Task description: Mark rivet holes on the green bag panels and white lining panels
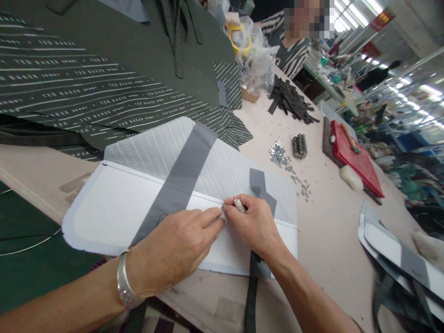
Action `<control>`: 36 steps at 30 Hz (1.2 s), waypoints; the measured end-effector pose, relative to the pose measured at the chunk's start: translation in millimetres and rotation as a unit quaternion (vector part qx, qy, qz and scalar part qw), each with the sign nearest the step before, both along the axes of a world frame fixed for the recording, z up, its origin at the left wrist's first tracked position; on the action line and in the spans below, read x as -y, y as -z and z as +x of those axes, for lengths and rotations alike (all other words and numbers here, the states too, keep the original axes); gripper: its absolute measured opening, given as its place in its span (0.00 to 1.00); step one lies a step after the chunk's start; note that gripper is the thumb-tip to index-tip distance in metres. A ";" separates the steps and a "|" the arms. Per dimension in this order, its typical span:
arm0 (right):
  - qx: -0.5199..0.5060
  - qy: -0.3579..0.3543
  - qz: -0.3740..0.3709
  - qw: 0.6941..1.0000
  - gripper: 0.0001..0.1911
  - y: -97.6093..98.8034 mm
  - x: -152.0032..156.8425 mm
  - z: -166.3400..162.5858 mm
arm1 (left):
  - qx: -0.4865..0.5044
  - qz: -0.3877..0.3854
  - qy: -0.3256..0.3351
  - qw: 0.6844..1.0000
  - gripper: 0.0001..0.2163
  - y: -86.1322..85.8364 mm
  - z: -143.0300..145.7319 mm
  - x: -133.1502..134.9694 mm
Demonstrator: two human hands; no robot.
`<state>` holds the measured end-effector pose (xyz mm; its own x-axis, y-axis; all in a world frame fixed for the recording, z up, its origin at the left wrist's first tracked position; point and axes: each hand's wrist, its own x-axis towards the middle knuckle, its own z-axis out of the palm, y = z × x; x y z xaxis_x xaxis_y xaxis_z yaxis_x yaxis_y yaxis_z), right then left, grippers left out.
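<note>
A pale grey fabric panel (225, 166) lies flat on the table with a white template (114, 212) over its near half. Two grey straps cross it: a wide one (187, 171) and a narrower one (260, 185). My left hand (173, 245) presses flat on the template, fingers together, tips at the template's edge. My right hand (253, 222) is closed on a small whitish piece of chalk (239, 205), its tip at that same edge right beside the left fingertips. A silver bracelet (125, 286) is on my left wrist.
Dark green printed fabric pieces (86, 88) are stacked at the back left. Small metal parts (280, 155), black strips (291, 99), a red pad (357, 162) and more panels (398, 254) lie to the right. A person in a striped top (291, 46) sits across the table.
</note>
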<state>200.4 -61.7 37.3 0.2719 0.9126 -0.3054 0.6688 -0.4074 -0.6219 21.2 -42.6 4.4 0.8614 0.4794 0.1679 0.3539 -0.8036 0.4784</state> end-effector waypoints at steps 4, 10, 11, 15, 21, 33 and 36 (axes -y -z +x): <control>0.045 -0.016 0.011 0.999 0.08 -0.6 1.3 -3.1 | 0.006 0.007 0.002 1.000 0.15 1.4 0.2 -0.2; 0.035 -0.019 0.003 0.999 0.08 0.1 -0.1 -1.3 | -0.007 0.033 -0.002 0.999 0.17 1.9 2.9 -1.5; 0.019 -0.010 -0.004 1.000 0.08 0.4 -0.7 -0.5 | -0.009 0.033 -0.002 0.999 0.17 1.7 3.1 -1.4; -0.010 -0.002 -0.011 1.000 0.09 0.6 -2.1 2.2 | -0.006 0.038 -0.009 0.999 0.17 1.3 2.6 0.2; 0.026 -0.048 0.002 0.999 0.09 -3.8 0.3 0.5 | -0.006 0.032 -0.013 0.999 0.16 0.7 3.0 1.0; 0.037 -0.039 -0.021 0.998 0.09 -5.0 -3.9 1.0 | 0.029 0.008 -0.039 0.999 0.17 3.3 3.7 0.9; 0.033 -0.036 -0.034 0.998 0.09 -6.6 -6.1 1.4 | 0.029 0.011 -0.038 0.999 0.17 3.0 3.8 0.7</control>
<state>201.8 -55.6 43.9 0.2276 0.9086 -0.3501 0.7367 -0.3958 -0.5482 25.1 -43.3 1.4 0.8115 0.5382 0.2275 0.3862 -0.7863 0.4823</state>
